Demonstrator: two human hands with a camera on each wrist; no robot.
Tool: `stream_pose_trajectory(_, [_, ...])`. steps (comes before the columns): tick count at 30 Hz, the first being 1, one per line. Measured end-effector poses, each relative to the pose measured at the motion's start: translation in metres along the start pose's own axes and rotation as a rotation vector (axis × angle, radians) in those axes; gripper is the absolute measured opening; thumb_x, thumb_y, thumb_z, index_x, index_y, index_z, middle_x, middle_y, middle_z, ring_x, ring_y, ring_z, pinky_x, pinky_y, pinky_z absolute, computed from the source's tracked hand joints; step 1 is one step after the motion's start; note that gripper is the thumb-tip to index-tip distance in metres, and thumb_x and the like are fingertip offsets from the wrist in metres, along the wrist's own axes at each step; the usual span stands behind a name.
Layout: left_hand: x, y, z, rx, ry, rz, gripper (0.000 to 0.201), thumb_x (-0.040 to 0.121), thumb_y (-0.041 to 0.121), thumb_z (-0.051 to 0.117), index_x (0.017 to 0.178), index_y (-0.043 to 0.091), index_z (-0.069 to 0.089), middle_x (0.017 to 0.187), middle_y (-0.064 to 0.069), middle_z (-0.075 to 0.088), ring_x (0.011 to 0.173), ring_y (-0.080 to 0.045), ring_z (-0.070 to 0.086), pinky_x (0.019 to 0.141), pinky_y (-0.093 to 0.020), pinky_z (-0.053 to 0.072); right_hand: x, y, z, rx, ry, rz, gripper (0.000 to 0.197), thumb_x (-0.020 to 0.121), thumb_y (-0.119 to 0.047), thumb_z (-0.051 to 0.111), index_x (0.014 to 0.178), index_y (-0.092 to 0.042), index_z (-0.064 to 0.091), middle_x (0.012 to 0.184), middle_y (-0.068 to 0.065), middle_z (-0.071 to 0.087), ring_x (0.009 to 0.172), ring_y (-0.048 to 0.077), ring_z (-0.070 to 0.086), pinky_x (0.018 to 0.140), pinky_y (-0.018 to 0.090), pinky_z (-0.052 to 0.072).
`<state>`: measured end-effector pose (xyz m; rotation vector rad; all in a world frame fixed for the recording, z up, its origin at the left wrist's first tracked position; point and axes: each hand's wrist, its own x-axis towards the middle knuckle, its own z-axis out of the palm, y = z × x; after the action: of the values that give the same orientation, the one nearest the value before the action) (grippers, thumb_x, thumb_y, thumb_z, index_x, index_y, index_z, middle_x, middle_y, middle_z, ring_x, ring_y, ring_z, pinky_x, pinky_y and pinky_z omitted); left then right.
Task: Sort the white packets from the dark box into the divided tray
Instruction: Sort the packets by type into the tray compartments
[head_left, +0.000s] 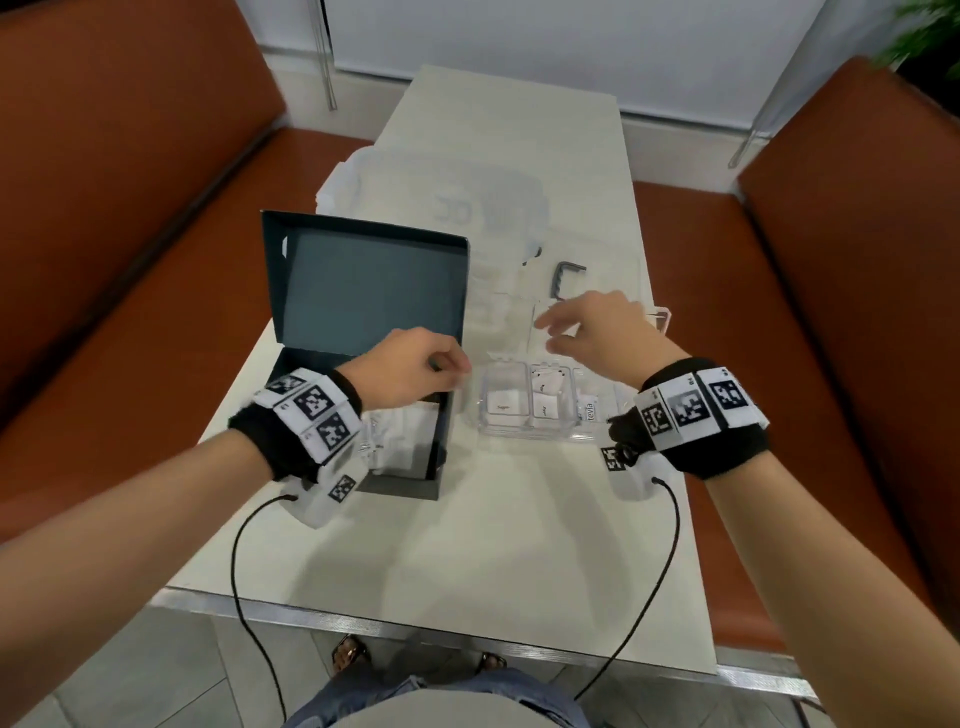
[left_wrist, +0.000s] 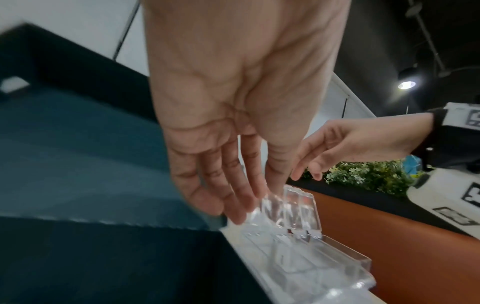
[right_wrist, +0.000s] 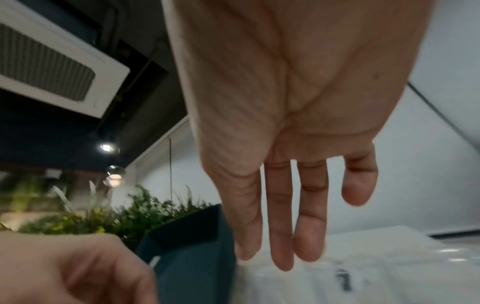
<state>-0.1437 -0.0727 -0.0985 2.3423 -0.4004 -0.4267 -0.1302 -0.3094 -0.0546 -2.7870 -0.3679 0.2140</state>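
The dark box (head_left: 363, 291) stands open on the left of the table, lid upright, with white packets (head_left: 405, 436) in its base. To its right lies the clear divided tray (head_left: 519, 434), with white packets (head_left: 506, 406) in its near compartments and its lid (left_wrist: 298, 207) raised behind. My left hand (head_left: 415, 374) hovers over the box's right edge; the left wrist view shows its fingers (left_wrist: 233, 205) nearly straight, with nothing between them. My right hand (head_left: 587, 327) hangs above the tray's far side, its fingers (right_wrist: 280, 236) straight and spread, holding nothing.
Clear plastic bags and containers (head_left: 467, 208) lie behind the box and tray. A dark grey handle-shaped piece (head_left: 563, 278) sits just beyond my right hand. Orange benches (head_left: 130, 260) flank the table. Wrist cables trail over the table's near edge (head_left: 467, 634).
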Motion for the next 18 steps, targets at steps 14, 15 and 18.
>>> stream_pose_trajectory(14, [-0.029, -0.105, -0.06, 0.518, -0.304, -0.204, 0.056, 0.085, 0.023, 0.072, 0.135, 0.01, 0.051, 0.127, -0.011, 0.058, 0.111, -0.026, 0.056, 0.089, -0.028, 0.044, 0.069, -0.163, 0.119, -0.122, -0.492, -0.117, 0.017, 0.087, -0.021, 0.065, 0.098, -0.007, 0.062, 0.084, 0.008, 0.063, 0.081, 0.027, 0.067, 0.07, 0.031, 0.051])
stream_pose_trajectory(15, [-0.029, -0.106, -0.057, 0.567, -0.342, -0.178, 0.064, 0.082, 0.026, 0.075, 0.138, 0.012, 0.048, 0.128, -0.011, 0.052, 0.109, -0.025, 0.053, 0.088, -0.028, 0.043, 0.07, -0.165, 0.126, -0.182, -0.5, -0.095, 0.015, 0.087, -0.021, 0.064, 0.092, -0.007, 0.059, 0.084, 0.009, 0.06, 0.077, 0.027, 0.064, 0.066, 0.031, 0.05])
stream_pose_trajectory(18, [-0.029, -0.11, -0.045, 0.667, -0.434, -0.114, 0.085, 0.072, 0.037, 0.081, 0.143, 0.018, 0.038, 0.122, -0.011, 0.036, 0.105, -0.027, 0.053, 0.091, -0.036, 0.05, 0.074, -0.169, 0.141, -0.248, -0.519, -0.042, 0.022, 0.085, -0.026, 0.068, 0.089, -0.007, 0.058, 0.079, 0.006, 0.057, 0.072, 0.023, 0.056, 0.066, 0.03, 0.047])
